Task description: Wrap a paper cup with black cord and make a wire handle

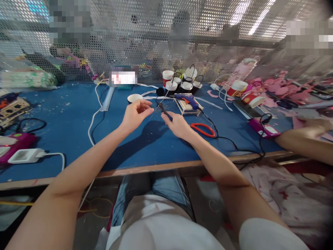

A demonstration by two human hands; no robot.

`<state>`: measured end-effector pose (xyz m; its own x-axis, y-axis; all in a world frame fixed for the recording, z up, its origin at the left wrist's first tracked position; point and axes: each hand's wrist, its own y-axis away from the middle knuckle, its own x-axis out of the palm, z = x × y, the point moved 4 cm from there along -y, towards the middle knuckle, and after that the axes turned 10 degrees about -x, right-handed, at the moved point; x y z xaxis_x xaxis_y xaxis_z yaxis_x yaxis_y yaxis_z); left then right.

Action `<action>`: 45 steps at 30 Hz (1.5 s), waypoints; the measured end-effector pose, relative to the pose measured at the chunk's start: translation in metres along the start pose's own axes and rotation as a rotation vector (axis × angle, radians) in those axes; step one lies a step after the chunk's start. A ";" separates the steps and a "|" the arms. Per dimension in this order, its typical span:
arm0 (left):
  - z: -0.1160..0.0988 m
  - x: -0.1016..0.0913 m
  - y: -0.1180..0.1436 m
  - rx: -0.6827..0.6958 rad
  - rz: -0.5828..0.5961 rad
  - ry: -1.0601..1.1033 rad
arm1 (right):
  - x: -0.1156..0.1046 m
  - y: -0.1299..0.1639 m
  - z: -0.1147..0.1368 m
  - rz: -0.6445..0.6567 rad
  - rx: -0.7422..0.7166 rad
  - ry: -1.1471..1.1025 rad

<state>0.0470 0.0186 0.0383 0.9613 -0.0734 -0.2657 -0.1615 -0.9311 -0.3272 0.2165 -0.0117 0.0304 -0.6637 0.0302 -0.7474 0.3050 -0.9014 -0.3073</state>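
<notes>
Hands (156,118) work mid-table (65,139), scissors (203,129) just beside.

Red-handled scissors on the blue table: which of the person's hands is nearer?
Right. The right hand lies just left of the red-handled scissors, almost touching; the left hand is farther left.

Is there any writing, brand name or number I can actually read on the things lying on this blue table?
None can be read.
Teal box at the back: its label is blurred out.
Red-and-white cups: any print is too small to tell.
Pale bag at far left: green marks, too blurred to read.
Pink device near the other person's arm: no legible text.
Blue glue gun: no readable brand.
</notes>
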 end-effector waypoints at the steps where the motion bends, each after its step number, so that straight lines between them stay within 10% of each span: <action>1: -0.008 -0.006 0.002 0.192 -0.098 -0.180 | -0.001 0.000 0.000 -0.001 0.017 0.006; 5: -0.020 -0.002 0.009 0.681 -0.111 -0.694 | 0.000 0.000 -0.001 0.010 0.021 0.023; 9: -0.014 0.005 0.010 0.720 -0.089 -0.755 | 0.005 0.000 -0.001 0.013 -0.023 0.039; 13: -0.011 0.004 0.007 0.410 -0.116 -0.413 | 0.006 0.001 0.000 0.002 -0.036 0.021; 17: 0.010 0.011 0.001 -0.286 0.027 0.243 | 0.004 0.001 0.002 -0.031 -0.044 0.010; 20: 0.015 0.016 -0.001 -0.459 0.115 0.478 | 0.004 0.001 0.001 -0.006 -0.052 -0.004; 41: -0.001 0.006 0.004 -0.082 -0.088 -0.028 | 0.009 0.001 -0.001 0.103 -0.089 -0.043; 45: -0.010 -0.003 0.006 0.200 -0.158 -0.232 | 0.004 0.001 -0.001 0.062 -0.032 -0.012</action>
<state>0.0449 0.0100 0.0460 0.9053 0.1711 -0.3889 -0.0771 -0.8340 -0.5463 0.2149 -0.0124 0.0267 -0.6512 -0.0304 -0.7583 0.3668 -0.8873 -0.2795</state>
